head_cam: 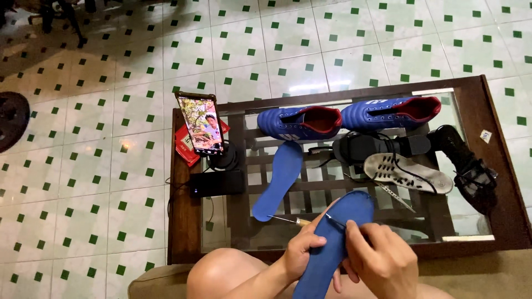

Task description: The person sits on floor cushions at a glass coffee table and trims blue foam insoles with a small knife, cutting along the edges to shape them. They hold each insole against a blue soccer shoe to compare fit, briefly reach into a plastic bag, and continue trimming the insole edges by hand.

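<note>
A blue insole (332,243) is held above the near edge of the glass-topped desk (487,111), over a bare knee (221,271). It is clasped along its left edge by the left hand (302,252), whose grip is closed on it. A thin dark needle-like tool (335,221) is pinched in the grip of the right hand (382,260) and set against the insole. On the desk lie a 2nd blue insole (280,180), 2 blue boots (302,122), a white insole (407,171), an awl (288,220) and a propped phone (202,123).
</note>
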